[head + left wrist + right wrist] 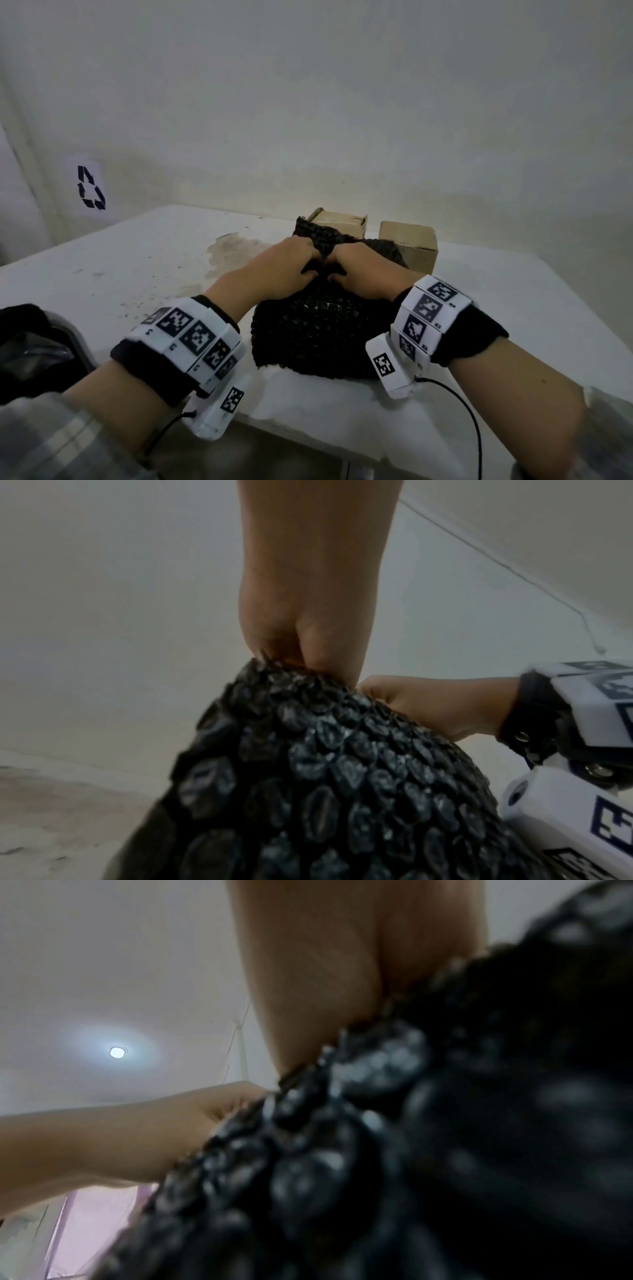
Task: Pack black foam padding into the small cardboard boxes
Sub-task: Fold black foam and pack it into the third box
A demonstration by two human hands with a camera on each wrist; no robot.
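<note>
A bumpy black padding sheet (318, 335) lies bunched on the white table (120, 274) in front of me. My left hand (291, 265) and right hand (356, 270) sit side by side on its raised middle fold, fingers curled into it. In the left wrist view the left hand (301, 631) pinches the ridge of the padding (342, 777), with the right hand (428, 704) gripping just beside it. The blurred right wrist view shows the right hand (325, 974), left hand (154, 1131) and padding (445, 1123). Two small cardboard boxes (337, 221) (411, 240) stand just behind the padding, partly hidden by it.
A brownish stain (233, 248) and dark crumbs mark the table left of the padding. A recycling sign (90, 187) hangs on the wall at left. A dark grey object (34, 342) sits at the lower left. The table's front edge (308, 421) is close to my wrists.
</note>
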